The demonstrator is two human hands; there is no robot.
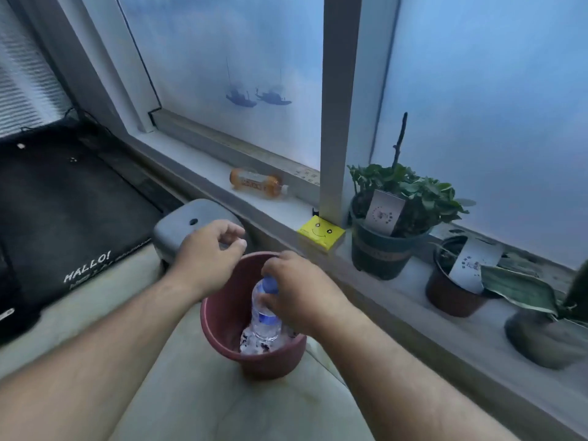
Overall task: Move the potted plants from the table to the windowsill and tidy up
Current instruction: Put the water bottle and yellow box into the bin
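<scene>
A clear plastic water bottle (265, 319) with a blue cap stands inside a dark red bin (222, 316) on the floor below the windowsill (286, 214). My right hand (302, 291) grips the bottle at its neck, just inside the bin's rim. My left hand (210, 253) hovers over the bin's far left rim with loosely curled fingers and holds nothing. Three potted plants stand on the sill at the right: a leafy one in a dark green pot (378, 253), a brown pot (451, 291) with a card, and a grey pot (537, 338) with broad leaves.
An orange bottle (257, 183) lies on its side on the sill. A yellow smiley box (321, 233) sits by the window post. A grey rounded object (181, 227) stands behind the bin. A black mat (63, 218) covers the floor at the left. Crumpled paper lies in the bin.
</scene>
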